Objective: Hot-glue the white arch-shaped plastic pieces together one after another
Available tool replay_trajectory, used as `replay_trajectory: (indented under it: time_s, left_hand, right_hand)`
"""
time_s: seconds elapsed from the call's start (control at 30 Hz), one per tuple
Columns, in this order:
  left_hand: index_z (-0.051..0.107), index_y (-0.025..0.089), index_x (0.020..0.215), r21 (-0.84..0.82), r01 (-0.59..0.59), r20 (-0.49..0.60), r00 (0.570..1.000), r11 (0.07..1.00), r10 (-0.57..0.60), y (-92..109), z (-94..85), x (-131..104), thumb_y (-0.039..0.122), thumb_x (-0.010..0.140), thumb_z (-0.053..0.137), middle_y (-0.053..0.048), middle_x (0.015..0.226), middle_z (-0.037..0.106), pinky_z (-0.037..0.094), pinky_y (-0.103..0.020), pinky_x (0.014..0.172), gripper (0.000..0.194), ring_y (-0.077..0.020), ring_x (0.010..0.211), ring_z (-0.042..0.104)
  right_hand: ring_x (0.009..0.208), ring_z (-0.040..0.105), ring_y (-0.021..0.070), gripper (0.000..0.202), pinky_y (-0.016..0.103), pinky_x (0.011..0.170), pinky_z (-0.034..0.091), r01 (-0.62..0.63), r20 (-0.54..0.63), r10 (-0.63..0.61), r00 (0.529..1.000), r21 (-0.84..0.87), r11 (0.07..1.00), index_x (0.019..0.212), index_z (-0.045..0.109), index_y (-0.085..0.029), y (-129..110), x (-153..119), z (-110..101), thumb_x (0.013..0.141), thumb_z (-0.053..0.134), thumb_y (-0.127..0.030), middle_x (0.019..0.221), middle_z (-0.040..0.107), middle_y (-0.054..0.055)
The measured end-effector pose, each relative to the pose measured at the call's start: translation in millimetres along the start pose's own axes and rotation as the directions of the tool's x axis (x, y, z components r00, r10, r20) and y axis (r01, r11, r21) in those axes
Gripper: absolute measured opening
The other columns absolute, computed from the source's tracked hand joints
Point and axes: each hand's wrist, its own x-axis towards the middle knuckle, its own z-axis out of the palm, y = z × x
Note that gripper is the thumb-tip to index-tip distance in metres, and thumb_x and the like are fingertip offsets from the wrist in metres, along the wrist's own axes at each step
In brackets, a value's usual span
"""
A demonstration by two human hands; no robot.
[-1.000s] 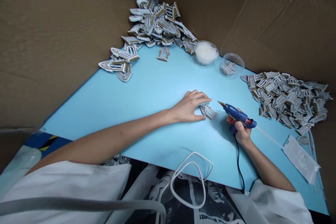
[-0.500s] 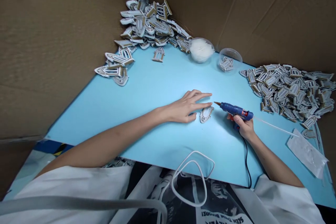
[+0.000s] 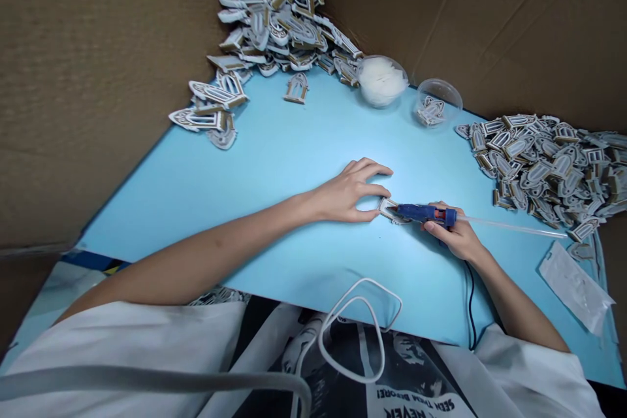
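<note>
My right hand is wrapped round a blue hot glue gun, a clear glue stick trailing from its back end. The gun's nozzle points left, over a small white arched window piece lying on the table. At that piece's left end, the thumb and index finger of my left hand grip its edges, while the other fingers stretch out above it. Part of the piece is hidden under the gun.
A tall pile of window pieces fills the back left corner; another pile lies at the right. Two clear tubs, one with white pieces, one with window pieces, stand at the back. A plastic bag lies right; a white cable loops in front.
The glue gun has moved left and its nozzle is now over the window piece. The piece has turned, and my left thumb and index finger have closed on its end.
</note>
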Motion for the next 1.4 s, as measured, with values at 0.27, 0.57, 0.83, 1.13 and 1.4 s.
replay_trajectory:
  time_s: [0.27, 0.57, 0.83, 1.13, 1.4]
  left_hand:
    - [0.079, 0.023, 0.122, -0.006, -0.005, -0.014, 1.0, 1.0, 0.005, -3.7, 1.2, -0.9, 0.034, 0.096, 0.071, -0.016, 0.151, 0.059, 0.043, -0.053, 0.111, 0.03, -0.036, 0.135, 0.05]
    - [0.078, 0.027, 0.128, -0.035, -0.015, 0.009, 1.0, 0.999, 0.015, -7.4, -0.5, -3.3, 0.041, 0.101, 0.07, -0.015, 0.153, 0.058, 0.041, -0.054, 0.113, 0.032, -0.0351, 0.137, 0.048]
    - [0.078, 0.027, 0.13, -0.038, -0.003, 0.03, 1.0, 0.999, 0.004, -8.0, -0.2, -2.6, 0.041, 0.1, 0.072, -0.015, 0.154, 0.058, 0.039, -0.054, 0.115, 0.033, -0.035, 0.138, 0.047]
    - [0.078, 0.029, 0.129, -0.066, 0.018, 0.029, 0.999, 0.998, -0.016, -8.7, -0.6, -2.8, 0.041, 0.098, 0.074, -0.013, 0.154, 0.058, 0.039, -0.054, 0.115, 0.033, -0.0348, 0.138, 0.047]
    - [0.078, 0.03, 0.129, -0.071, 0.017, 0.03, 0.999, 0.997, -0.015, -8.6, -0.7, -2.3, 0.042, 0.099, 0.073, -0.013, 0.155, 0.058, 0.038, -0.054, 0.116, 0.033, -0.0346, 0.138, 0.047]
  right_hand:
    - [0.072, 0.058, 0.0225, 0.045, 0.035, 0.07, 0.042, 0.038, -0.005, -0.039, 0.999, -0.081, 0.996, 0.081, 0.066, -0.021, -2.2, 1.4, 5.6, 0.103, 0.056, -0.059, 0.074, 0.065, 0.004]
    - [0.073, 0.058, 0.023, 0.039, 0.036, 0.071, 0.044, 0.028, -0.004, -0.029, 1.0, -0.162, 0.986, 0.083, 0.065, -0.021, -4.9, 1.6, 5.7, 0.104, 0.054, -0.053, 0.077, 0.066, 0.005]
    - [0.075, 0.058, 0.0236, 0.039, 0.038, 0.074, 0.047, 0.023, 0.0, -0.023, 1.0, -0.172, 0.985, 0.083, 0.067, -0.021, -4.9, 1.1, 5.7, 0.103, 0.054, -0.051, 0.078, 0.066, 0.005]
    - [0.074, 0.058, 0.0242, 0.039, 0.038, 0.072, 0.046, -0.004, -0.005, 0.004, 1.0, -0.147, 0.989, 0.08, 0.065, -0.022, -5.8, 1.4, 6.2, 0.101, 0.056, -0.054, 0.076, 0.065, 0.005]
    - [0.075, 0.058, 0.0241, 0.036, 0.038, 0.073, 0.046, -0.008, -0.02, 0.005, 1.0, -0.137, 0.991, 0.082, 0.067, -0.022, -6.2, 0.9, 6.7, 0.1, 0.057, -0.051, 0.078, 0.066, 0.005]
